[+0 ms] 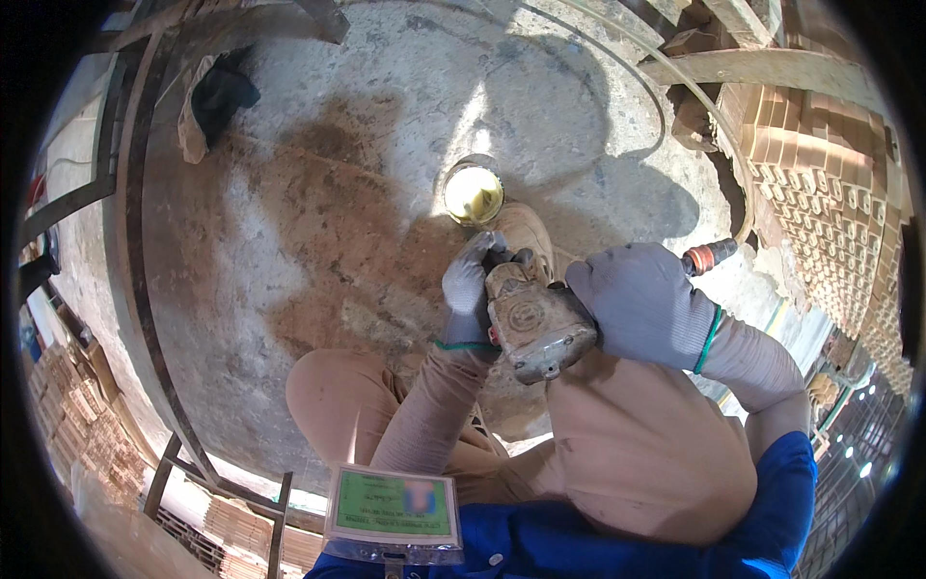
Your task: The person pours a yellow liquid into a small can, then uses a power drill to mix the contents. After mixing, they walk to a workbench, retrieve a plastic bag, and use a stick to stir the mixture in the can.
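Note:
A worn, dusty pneumatic nail gun [529, 314] is held above my bent knees. My right hand [637, 304], in a grey glove with a green cuff edge, wraps round its handle. An orange and black hose coupling [709, 257] sticks out past that hand, joined to a pale air hose [741, 179]. My left hand [470, 289], gloved alike, is closed at the tool's far left side, by its dark front parts. What lies under those fingers is hidden. Just beyond the tool, a round tin [474, 196] with yellowish contents stands on the floor next to my shoe [526, 232].
Stacks of shaped wooden pieces [820, 193] rise at the right, beside a wooden beam [772, 69]. A dark metal frame [135, 232] runs along the left. A dark cloth [220, 96] hangs or lies at the far left. A badge [394, 511] hangs at my chest.

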A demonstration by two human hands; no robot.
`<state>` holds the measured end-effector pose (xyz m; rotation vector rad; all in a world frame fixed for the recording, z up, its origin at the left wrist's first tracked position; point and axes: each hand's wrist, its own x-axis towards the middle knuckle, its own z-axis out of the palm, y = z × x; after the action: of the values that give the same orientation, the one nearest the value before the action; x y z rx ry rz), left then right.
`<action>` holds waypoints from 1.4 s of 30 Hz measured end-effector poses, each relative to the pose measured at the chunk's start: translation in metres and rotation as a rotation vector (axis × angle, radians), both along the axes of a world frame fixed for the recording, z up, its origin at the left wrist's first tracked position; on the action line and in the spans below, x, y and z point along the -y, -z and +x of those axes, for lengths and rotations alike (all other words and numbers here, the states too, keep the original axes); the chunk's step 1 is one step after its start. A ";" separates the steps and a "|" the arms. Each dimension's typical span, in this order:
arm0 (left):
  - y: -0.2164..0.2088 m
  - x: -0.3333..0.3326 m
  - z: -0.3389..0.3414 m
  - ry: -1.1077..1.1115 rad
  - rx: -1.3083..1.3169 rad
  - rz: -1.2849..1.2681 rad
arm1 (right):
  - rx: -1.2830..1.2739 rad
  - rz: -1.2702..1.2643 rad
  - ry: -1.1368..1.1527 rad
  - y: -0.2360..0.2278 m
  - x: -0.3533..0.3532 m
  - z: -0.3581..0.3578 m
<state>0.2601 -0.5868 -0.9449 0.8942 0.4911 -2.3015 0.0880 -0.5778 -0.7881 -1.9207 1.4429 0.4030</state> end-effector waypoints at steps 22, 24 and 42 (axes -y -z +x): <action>-0.019 0.016 -0.025 0.107 0.240 0.093 | -0.044 -0.048 -0.042 -0.003 0.011 -0.007; -0.018 0.018 -0.024 0.155 0.280 0.075 | -0.025 -0.088 -0.035 0.000 0.012 -0.006; -0.017 0.005 -0.002 0.092 0.179 0.097 | 0.027 -0.134 -0.071 0.004 0.003 -0.002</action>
<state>0.2583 -0.5913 -0.9283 1.1805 0.4967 -2.2673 0.0861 -0.5808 -0.7921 -2.0805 1.4194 0.3184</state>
